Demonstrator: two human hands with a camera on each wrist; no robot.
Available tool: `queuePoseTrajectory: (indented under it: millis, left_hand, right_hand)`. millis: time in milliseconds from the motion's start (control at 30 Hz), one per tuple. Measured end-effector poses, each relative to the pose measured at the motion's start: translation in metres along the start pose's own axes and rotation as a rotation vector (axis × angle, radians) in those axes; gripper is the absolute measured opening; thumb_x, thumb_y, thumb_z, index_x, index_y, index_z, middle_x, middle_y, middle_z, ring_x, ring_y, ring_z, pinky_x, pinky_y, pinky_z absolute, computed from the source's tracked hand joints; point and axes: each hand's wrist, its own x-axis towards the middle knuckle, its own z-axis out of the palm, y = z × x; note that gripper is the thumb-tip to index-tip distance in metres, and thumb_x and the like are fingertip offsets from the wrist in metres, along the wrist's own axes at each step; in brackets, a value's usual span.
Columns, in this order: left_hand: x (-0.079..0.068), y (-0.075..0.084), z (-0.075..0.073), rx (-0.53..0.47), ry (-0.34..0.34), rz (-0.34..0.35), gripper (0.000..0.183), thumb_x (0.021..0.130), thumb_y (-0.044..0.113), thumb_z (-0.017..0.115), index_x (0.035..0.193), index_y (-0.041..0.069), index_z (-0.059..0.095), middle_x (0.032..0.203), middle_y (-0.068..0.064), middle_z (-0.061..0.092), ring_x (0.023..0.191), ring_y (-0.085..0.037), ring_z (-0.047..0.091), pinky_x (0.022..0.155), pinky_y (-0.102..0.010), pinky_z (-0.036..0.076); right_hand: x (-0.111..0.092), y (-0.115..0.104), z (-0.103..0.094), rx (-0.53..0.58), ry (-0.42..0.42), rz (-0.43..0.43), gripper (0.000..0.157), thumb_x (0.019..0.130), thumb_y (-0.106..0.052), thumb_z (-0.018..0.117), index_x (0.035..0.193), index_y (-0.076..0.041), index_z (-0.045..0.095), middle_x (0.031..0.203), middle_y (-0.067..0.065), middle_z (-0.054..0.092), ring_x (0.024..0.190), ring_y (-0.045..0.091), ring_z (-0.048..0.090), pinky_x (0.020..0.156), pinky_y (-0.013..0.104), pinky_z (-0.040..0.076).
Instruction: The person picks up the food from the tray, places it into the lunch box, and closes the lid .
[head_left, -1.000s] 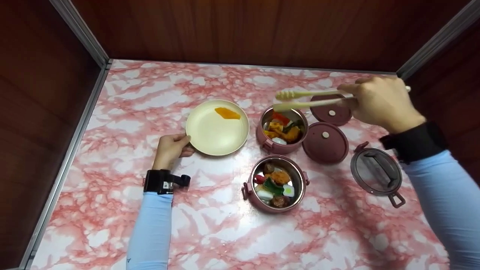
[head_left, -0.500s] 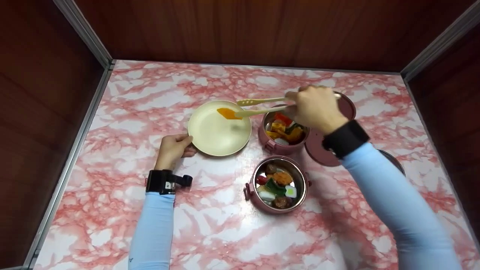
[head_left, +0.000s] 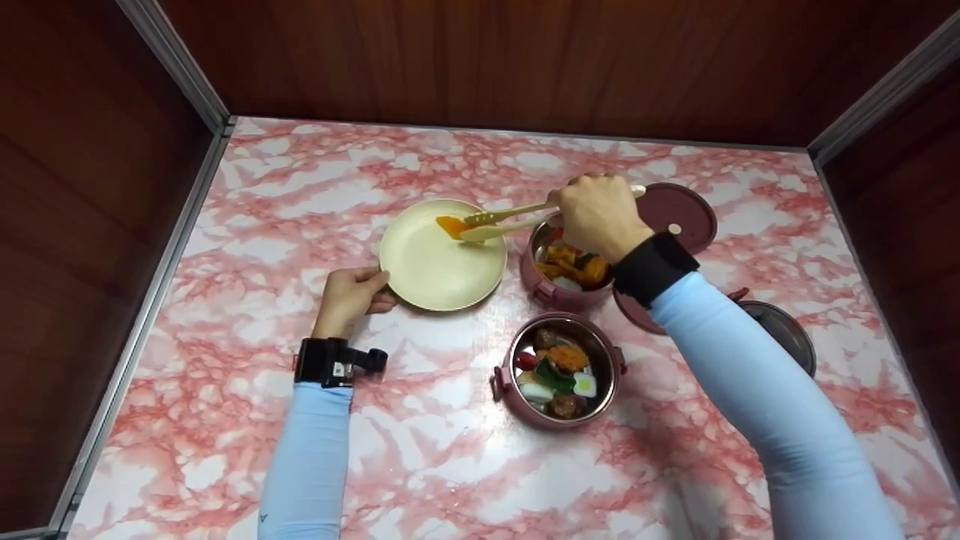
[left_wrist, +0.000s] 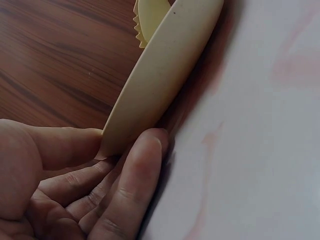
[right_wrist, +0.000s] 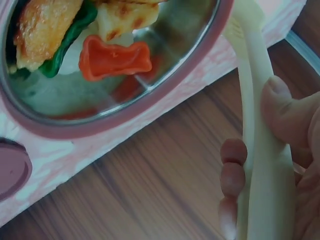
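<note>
My left hand [head_left: 352, 296] pinches the near-left rim of a cream plate [head_left: 435, 277], thumb on top and fingers below, as the left wrist view shows. An orange food piece [head_left: 450, 226] lies on the plate's far side. My right hand [head_left: 600, 214] grips cream tongs [head_left: 517, 214], fingers and thumb curled round both arms in the right wrist view. The tips of the tongs are right at the orange piece's right end, drawn near each other. Below my right hand stands a pink pot [head_left: 559, 296] with a red pepper piece [right_wrist: 114, 57] and other food inside.
A second pink pot [head_left: 517, 401] with several food pieces stands nearer, below the first. Two round maroon lids [head_left: 686, 206] lie to the right, one mostly hidden by my arm. A grey lid [head_left: 787, 337] is partly behind the right sleeve. Wooden walls [head_left: 480, 60] enclose the table.
My right hand has carried the tongs left from over the first pot to the plate, and their tips have come closer together at the orange piece. My left hand keeps holding the rim.
</note>
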Motion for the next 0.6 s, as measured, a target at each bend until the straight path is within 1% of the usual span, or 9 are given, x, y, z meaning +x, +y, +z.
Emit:
queuePoseTrajectory:
  millis: [167,300,433,500,600]
  left_hand:
    - [-0.001,0.001,0.001,0.0,0.004,-0.006,0.039,0.098,0.009,0.062,0.13,-0.013,0.056,0.079,-0.014,0.07,0.064,-0.017,0.07,0.065,-0.03,0.061]
    - [-0.001,0.002,0.001,-0.008,0.005,-0.002,0.039,0.098,0.009,0.061,0.129,-0.014,0.056,0.077,-0.013,0.07,0.062,-0.017,0.07,0.063,-0.029,0.06]
    - [0.0,0.001,0.0,-0.012,-0.003,0.004,0.04,0.098,0.009,0.061,0.13,-0.015,0.055,0.078,-0.014,0.07,0.062,-0.016,0.07,0.063,-0.029,0.06]
    - [0.0,0.001,0.0,-0.009,-0.004,0.003,0.041,0.098,0.01,0.062,0.13,-0.015,0.055,0.078,-0.015,0.07,0.062,-0.016,0.07,0.063,-0.029,0.06]
    - [0.001,0.0,0.0,-0.007,-0.002,0.0,0.041,0.098,0.011,0.062,0.131,-0.014,0.055,0.078,-0.015,0.071,0.062,-0.017,0.07,0.063,-0.029,0.06]
  right_hand:
    - [-0.001,0.001,-0.002,0.006,0.021,-0.012,0.016,0.086,-0.029,0.075,0.089,-0.014,0.075,0.073,0.013,0.065,0.063,0.037,0.06,0.051,0.053,0.049]
    - [-0.005,0.005,-0.006,0.053,0.015,0.018,0.012,0.084,-0.03,0.076,0.088,-0.018,0.076,0.073,0.01,0.067,0.063,0.036,0.06,0.05,0.053,0.048]
    - [-0.014,0.01,-0.014,0.084,0.02,0.05,0.012,0.086,-0.031,0.074,0.09,-0.02,0.076,0.073,0.007,0.066,0.061,0.032,0.058,0.048,0.052,0.046]
    - [-0.021,0.013,-0.019,0.095,0.059,0.059,0.012,0.085,-0.032,0.073,0.089,-0.021,0.076,0.068,0.005,0.063,0.057,0.03,0.056,0.044,0.05,0.044]
    - [-0.037,0.018,-0.027,0.103,0.144,0.076,0.009,0.084,-0.031,0.072,0.085,-0.022,0.073,0.061,0.004,0.059,0.052,0.028,0.052,0.039,0.049,0.039]
